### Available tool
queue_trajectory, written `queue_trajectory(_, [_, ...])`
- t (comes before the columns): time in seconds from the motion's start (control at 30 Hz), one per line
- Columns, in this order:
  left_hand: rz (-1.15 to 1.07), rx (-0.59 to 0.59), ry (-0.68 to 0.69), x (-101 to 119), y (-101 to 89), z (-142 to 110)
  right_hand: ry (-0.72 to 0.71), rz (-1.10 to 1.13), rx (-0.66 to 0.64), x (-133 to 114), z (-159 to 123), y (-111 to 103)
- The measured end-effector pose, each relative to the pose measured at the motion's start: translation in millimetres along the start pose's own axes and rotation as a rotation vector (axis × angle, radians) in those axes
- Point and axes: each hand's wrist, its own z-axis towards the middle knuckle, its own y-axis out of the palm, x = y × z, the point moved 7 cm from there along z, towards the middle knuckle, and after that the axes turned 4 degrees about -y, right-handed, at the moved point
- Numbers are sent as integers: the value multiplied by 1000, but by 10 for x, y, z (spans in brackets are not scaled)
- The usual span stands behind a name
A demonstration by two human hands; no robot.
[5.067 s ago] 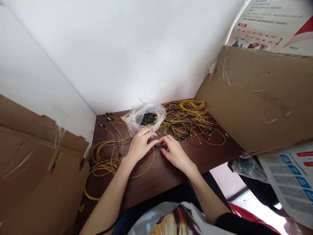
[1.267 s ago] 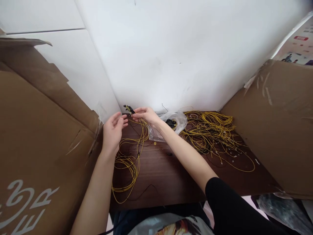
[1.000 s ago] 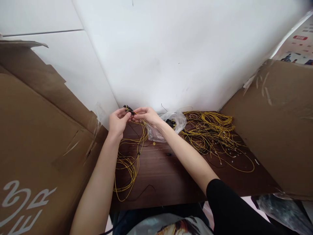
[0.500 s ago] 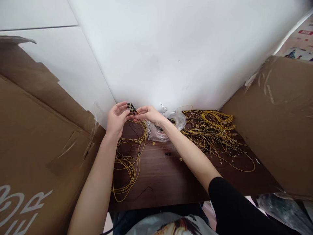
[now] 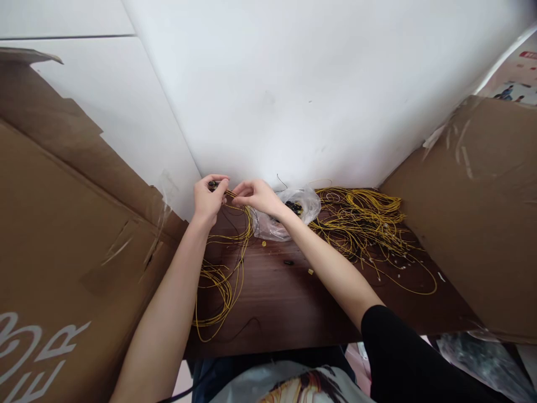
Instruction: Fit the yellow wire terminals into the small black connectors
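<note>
My left hand point(image 5: 207, 200) is closed around a bunch of small black connectors point(image 5: 213, 185), its thumb pressed over them near the wall. Thin yellow wires point(image 5: 247, 224) trail from this bunch down to a loose coil point(image 5: 218, 296) on the table's left side. My right hand point(image 5: 255, 197) is just to the right of the left one, beside the wires, its fingers curved and the thumb apart from the forefinger. Behind the right wrist is a clear plastic bag point(image 5: 310, 204) with black and yellow parts inside.
A heap of yellow wires point(image 5: 361, 224) with pale ends spreads over the right of the dark brown table point(image 5: 277, 308). Cardboard boxes stand at the left point(image 5: 75, 235) and right point(image 5: 461, 218). A white wall point(image 5: 293, 101) rises behind. A small black piece point(image 5: 288, 262) and yellow bits lie in front.
My left fingers have closed further over the connectors, covering most of them. My right fingertips have come away from the connector ends, and the thumb and forefinger have parted.
</note>
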Motion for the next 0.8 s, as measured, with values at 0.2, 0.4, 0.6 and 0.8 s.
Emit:
queue_trajectory(0.2, [-33, 7, 7, 15, -58, 38, -463, -529, 113, -486, -372, 34])
queue_trajectory(0.4, [-43, 12, 17, 13, -58, 71, -617, -710, -76, -513, -686, 308])
queue_trajectory(0.6, [3, 47, 12, -44, -97, 114, -667, -652, -114, -567, -964, 277])
queue_trajectory(0.8, [18, 80, 18, -122, -124, 219, -677, -724, -166, -654, -1260, 417])
